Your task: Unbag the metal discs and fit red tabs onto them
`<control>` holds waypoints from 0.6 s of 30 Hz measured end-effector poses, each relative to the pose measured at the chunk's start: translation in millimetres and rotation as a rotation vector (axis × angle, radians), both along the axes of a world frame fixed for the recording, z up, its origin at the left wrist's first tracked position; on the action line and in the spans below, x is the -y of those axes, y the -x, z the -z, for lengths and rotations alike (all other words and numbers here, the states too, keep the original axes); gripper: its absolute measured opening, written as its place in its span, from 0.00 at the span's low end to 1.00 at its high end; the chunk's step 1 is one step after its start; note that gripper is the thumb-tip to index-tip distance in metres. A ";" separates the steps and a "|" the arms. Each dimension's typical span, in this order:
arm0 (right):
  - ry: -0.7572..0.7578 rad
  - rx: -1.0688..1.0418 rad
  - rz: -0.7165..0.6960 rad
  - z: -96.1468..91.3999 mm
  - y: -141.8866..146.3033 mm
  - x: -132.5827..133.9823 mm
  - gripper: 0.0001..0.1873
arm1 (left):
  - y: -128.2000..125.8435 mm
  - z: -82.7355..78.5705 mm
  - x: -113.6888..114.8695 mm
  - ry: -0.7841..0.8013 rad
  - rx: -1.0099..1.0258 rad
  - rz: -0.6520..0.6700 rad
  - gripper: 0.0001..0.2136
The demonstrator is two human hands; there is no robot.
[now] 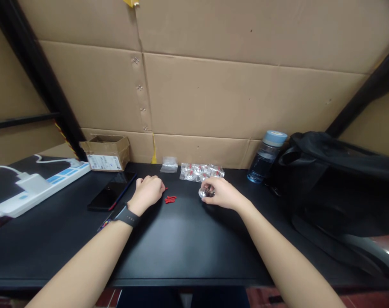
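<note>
My left hand [149,192], with a dark watch on its wrist, is closed in a pinch above the black table. A small red bit, like a looped cord, pokes out at its fingertips. Just right of it lies a little pile of red cords [170,199]. My right hand [222,192] curls its fingers around a small round, shiny, clear object [202,193]; the fingers hide part of it. Behind that hand are several clear packets [197,171] with shiny round things and red bits inside. Flat empty-looking clear bags [169,164] lie to their left.
A phone [113,191], a white power strip [43,188] with plugs and a small cardboard box [106,154] occupy the left side. To the right stand a blue-lidded water bottle [266,156] and a black bag [338,184]. A cardboard wall [197,98] closes off the back.
</note>
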State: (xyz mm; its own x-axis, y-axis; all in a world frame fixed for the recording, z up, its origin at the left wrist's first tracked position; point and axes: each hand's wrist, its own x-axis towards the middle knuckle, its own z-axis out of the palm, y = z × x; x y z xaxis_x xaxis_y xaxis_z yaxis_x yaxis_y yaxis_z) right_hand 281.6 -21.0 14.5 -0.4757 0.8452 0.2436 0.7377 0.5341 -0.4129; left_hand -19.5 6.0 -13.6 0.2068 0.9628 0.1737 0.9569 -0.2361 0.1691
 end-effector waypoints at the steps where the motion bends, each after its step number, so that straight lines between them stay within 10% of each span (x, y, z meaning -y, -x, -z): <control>1: -0.005 -0.007 0.005 -0.1 1.9 1.2 0.13 | -2.6 2.5 0.0 -0.022 0.005 0.008 0.11; 18: -0.013 -0.496 -0.093 7.2 29.9 9.2 0.24 | -34.8 -19.3 22.9 -0.168 0.392 0.211 0.05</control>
